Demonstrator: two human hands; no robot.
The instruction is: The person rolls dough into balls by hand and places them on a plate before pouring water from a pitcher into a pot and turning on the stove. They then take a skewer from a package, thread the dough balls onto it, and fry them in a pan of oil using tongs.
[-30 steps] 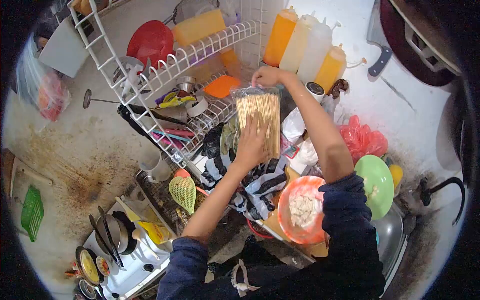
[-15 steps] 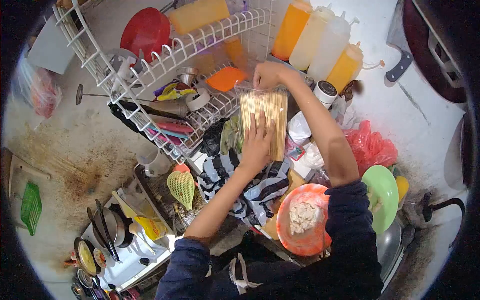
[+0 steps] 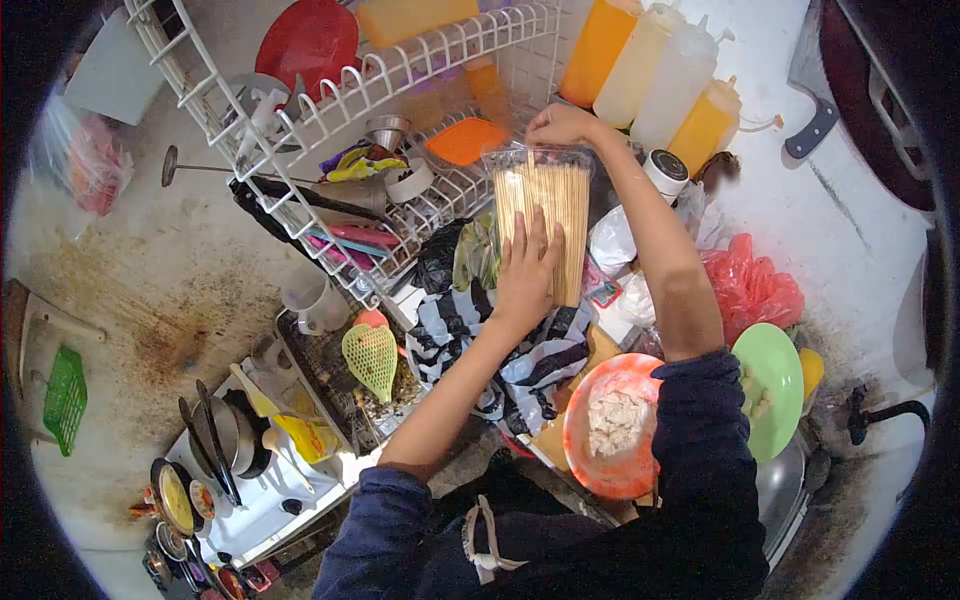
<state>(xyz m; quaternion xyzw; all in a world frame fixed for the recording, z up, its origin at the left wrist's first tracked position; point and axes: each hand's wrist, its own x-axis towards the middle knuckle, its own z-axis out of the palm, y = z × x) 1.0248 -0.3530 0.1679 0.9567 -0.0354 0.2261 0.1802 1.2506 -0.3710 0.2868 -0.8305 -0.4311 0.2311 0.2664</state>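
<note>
Sticks [image 3: 562,190] in a clear bag [image 3: 508,158] are just above mid-view from the head. The left hand [image 3: 528,275] is spread flat upon them; the right hand [image 3: 563,125] has its fingers bunched at the twelve o'clock end, and whether it grips a stick I cannot tell. Room is tight: one rack [image 3: 243,166] at ten o'clock, four bottles [image 3: 675,88] at one, one red bag [image 3: 752,288] near four, one bowl [image 3: 590,470] at five by the desk's [image 3: 556,470] near edge.
</note>
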